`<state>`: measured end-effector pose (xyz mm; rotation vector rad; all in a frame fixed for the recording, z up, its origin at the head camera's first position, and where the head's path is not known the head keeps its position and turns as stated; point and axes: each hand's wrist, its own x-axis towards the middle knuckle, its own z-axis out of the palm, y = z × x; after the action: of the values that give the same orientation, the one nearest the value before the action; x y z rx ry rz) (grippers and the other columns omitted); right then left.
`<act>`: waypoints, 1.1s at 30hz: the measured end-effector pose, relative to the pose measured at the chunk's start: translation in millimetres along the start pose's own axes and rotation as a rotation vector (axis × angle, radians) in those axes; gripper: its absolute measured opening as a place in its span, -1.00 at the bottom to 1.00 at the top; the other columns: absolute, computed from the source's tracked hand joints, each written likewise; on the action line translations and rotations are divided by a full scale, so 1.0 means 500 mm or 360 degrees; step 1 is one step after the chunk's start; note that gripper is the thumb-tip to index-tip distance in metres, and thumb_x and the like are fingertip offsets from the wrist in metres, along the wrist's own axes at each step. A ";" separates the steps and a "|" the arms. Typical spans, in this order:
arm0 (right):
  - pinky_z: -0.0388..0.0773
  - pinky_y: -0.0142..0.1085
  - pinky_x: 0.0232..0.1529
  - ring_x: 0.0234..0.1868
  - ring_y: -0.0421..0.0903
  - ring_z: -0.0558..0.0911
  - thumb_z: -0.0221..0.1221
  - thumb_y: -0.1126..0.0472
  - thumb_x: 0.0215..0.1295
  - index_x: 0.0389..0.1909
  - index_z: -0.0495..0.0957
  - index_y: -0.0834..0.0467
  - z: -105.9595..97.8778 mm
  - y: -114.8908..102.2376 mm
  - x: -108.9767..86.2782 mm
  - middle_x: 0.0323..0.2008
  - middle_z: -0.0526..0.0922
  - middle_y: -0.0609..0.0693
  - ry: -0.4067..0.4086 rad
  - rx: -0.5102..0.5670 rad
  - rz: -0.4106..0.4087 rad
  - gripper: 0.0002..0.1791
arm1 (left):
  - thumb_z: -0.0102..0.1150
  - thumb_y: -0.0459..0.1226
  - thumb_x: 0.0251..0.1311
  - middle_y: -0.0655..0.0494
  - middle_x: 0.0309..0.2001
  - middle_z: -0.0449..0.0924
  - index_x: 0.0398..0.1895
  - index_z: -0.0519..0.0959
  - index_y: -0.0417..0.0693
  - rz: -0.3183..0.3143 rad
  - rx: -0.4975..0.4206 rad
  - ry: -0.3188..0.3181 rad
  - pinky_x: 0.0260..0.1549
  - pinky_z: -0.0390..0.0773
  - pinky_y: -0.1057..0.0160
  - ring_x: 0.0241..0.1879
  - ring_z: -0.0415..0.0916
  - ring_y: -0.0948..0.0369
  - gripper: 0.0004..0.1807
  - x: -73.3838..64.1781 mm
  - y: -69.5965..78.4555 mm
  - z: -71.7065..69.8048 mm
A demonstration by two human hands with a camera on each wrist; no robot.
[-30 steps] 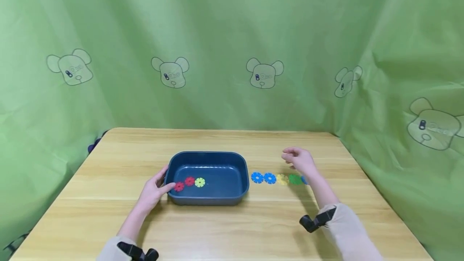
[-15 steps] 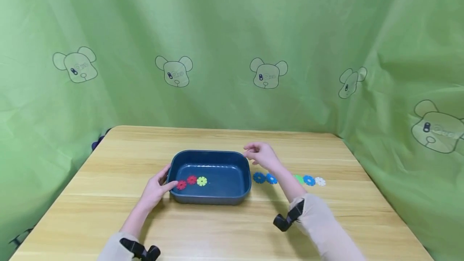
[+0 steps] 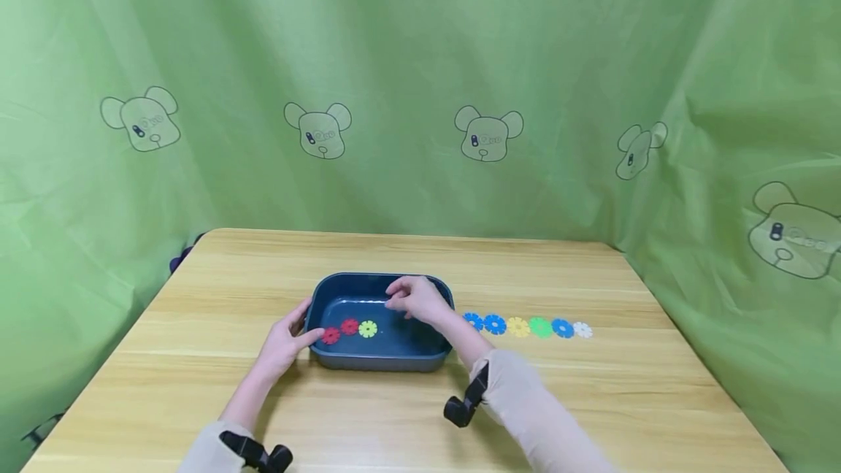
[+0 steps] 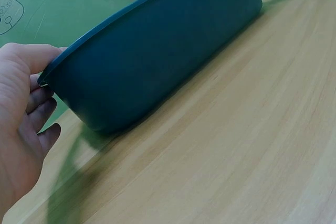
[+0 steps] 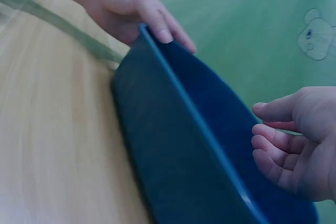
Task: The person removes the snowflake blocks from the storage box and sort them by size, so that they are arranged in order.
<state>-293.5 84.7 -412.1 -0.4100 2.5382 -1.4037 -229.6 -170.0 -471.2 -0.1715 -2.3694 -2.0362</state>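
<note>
A dark blue rectangular basin (image 3: 381, 362) stands on the table. My left hand (image 3: 282, 343) grips its left end, thumb over the rim and fingers along the outside wall, as the left wrist view shows. Inside lie two red flower-shaped discs (image 3: 350, 326) and a yellow-green flower-shaped disc (image 3: 368, 329). Over the basin's right half hovers my right hand (image 3: 419, 301), its fingers loosely bent. In the right wrist view that hand (image 5: 304, 140) shows nothing between thumb and fingers. Any disc beneath it in the basin is hidden.
To the basin's right runs a row of flower-shaped discs: two blue discs (image 3: 494, 324), a yellow disc (image 3: 517, 326), a green disc (image 3: 541, 327), a blue disc (image 3: 562, 328) and a white disc (image 3: 582, 329). Green curtain (image 3: 394, 188) hangs behind the wooden table (image 3: 263, 254).
My right hand has moved left from above the disc row to over the basin, uncovering the row's right end and the white disc. The left hand keeps its grip on the basin.
</note>
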 end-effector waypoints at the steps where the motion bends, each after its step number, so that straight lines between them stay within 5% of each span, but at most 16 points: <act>1: 0.57 -0.32 -0.48 -0.46 -0.16 0.53 0.27 0.31 0.13 -0.13 0.56 0.34 0.009 0.002 0.004 -0.46 0.57 -0.02 -0.0013 -0.0015 0.0000 -0.71 | 0.17 -0.42 0.15 -0.26 0.34 0.12 0.37 0.12 -0.30 -0.0003 0.0000 0.0000 0.24 0.15 0.09 0.30 0.11 -0.11 -0.28 0.000 0.000 0.000; 18: 0.41 -0.41 -0.47 -0.56 -0.22 0.43 0.34 0.28 0.04 -0.22 0.57 0.30 0.095 0.033 0.033 -0.61 0.51 -0.09 -0.0170 -0.0336 -0.0009 -0.72 | 0.19 -0.38 0.16 -0.25 0.34 0.11 0.38 0.09 -0.28 -0.0007 0.0030 -0.0004 0.26 0.12 0.09 0.31 0.09 -0.10 -0.25 0.001 -0.005 -0.003; 28: 0.36 -0.40 -0.42 -0.52 -0.22 0.38 0.40 0.18 -0.04 -0.32 0.59 0.18 0.105 0.034 0.035 -0.60 0.42 -0.14 -0.0150 -0.0723 -0.0121 -0.72 | 0.23 -0.29 0.12 -0.34 0.30 0.16 0.35 0.15 -0.32 0.0172 0.0078 0.0026 0.21 0.22 0.04 0.27 0.15 -0.18 -0.25 -0.004 -0.009 -0.002; 33: 0.31 -0.40 -0.47 -0.53 -0.21 0.37 0.41 0.19 -0.07 -0.38 0.51 0.13 0.106 0.034 0.035 -0.60 0.39 -0.14 -0.0163 -0.0761 -0.0102 -0.72 | 0.24 -0.29 0.12 -0.30 0.32 0.14 0.37 0.12 -0.31 0.0076 0.0048 0.0006 0.23 0.16 0.01 0.29 0.13 -0.16 -0.22 -0.002 -0.007 -0.001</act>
<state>-295.6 45.4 -455.2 -0.6264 2.7769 -0.7524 -229.1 -171.1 -474.8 -0.2213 -2.3682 -1.9772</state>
